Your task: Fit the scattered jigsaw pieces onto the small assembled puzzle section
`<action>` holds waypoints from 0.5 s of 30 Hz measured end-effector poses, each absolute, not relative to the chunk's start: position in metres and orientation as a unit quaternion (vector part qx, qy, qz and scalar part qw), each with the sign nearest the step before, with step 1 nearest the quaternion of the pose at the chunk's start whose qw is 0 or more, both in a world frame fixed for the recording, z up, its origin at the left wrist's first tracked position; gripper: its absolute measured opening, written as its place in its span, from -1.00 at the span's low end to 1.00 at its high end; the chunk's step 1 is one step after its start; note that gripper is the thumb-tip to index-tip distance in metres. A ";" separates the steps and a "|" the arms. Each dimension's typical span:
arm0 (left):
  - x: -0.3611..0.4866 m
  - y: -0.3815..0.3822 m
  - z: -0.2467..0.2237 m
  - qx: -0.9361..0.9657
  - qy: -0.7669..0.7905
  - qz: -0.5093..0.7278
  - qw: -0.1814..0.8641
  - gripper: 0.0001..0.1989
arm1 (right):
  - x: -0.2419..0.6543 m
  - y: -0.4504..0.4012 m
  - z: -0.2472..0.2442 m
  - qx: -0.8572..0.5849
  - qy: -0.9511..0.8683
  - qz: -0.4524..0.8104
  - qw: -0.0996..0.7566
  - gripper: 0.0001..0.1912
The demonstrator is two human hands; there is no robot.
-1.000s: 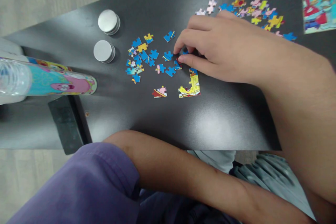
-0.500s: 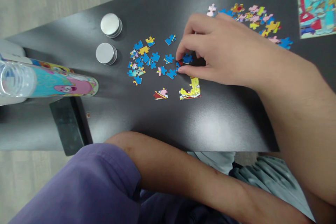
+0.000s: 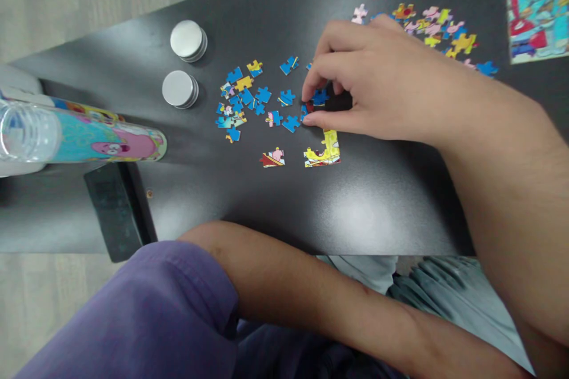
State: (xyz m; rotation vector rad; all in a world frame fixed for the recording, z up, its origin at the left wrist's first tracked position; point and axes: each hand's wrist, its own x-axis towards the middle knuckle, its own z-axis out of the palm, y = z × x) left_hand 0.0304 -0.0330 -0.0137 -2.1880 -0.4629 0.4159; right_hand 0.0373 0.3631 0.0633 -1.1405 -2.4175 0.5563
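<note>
My right hand (image 3: 351,80) reaches in from the right, low over the dark table. Its thumb and index finger pinch a blue and dark red puzzle piece (image 3: 310,108), partly hidden by the fingertips. Just beyond it lies a blue piece (image 3: 320,97), half under the hand. Below the thumb, a joined yellow corner section (image 3: 322,157) rests near a red and pink piece (image 3: 272,158). Loose blue pieces (image 3: 291,124) lie left of the fingers. My left forearm (image 3: 311,290) crosses the bottom of the view; the left hand is out of sight.
Mixed puzzle pieces are clustered at left (image 3: 242,100) and beyond my hand (image 3: 433,29). Two silver round lids (image 3: 178,89) and a printed clear-topped tube (image 3: 102,136) stand at left. A black phone (image 3: 115,213) lies by the near edge, a picture card (image 3: 536,12) far right.
My right hand has shifted slightly right with the pinched puzzle piece. More of a blue piece now shows beside the index finger. The other pieces lie as before.
</note>
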 end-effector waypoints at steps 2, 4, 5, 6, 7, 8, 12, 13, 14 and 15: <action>0.028 -0.036 -0.014 -0.865 -0.185 0.164 0.437 -0.73 | 0.039 0.364 0.063 -0.404 -0.867 0.200 0.212 -0.80; 0.024 -0.040 -0.015 -0.859 -0.192 0.160 0.447 -0.74 | 0.040 0.364 0.062 -0.403 -0.867 0.205 0.210 -0.79; 0.022 -0.041 -0.016 -0.857 -0.198 0.155 0.450 -0.75 | 0.040 0.365 0.062 -0.404 -0.867 0.208 0.207 -0.79; 0.021 -0.042 -0.016 -0.856 -0.204 0.147 0.452 -0.76 | 0.039 0.365 0.062 -0.406 -0.865 0.213 0.203 -0.78; 0.019 -0.042 -0.016 -0.857 -0.208 0.134 0.453 -0.78 | 0.039 0.365 0.062 -0.409 -0.864 0.218 0.199 -0.78; 0.018 -0.041 -0.016 -0.860 -0.207 0.116 0.452 -0.79 | 0.038 0.365 0.062 -0.412 -0.862 0.223 0.196 -0.78; 0.008 -0.019 -0.015 -0.893 -0.142 -0.026 0.427 -0.77 | 0.039 0.366 0.061 -0.422 -0.856 0.222 0.201 -0.79; 0.003 -0.010 -0.015 -0.899 -0.113 -0.074 0.416 -0.71 | 0.041 0.366 0.061 -0.419 -0.857 0.219 0.203 -0.79; -0.001 -0.002 -0.014 -0.904 -0.079 -0.124 0.402 -0.65 | 0.042 0.367 0.060 -0.415 -0.860 0.218 0.202 -0.79; -0.005 0.004 -0.013 -0.905 -0.043 -0.174 0.385 -0.64 | 0.043 0.367 0.060 -0.410 -0.862 0.217 0.203 -0.78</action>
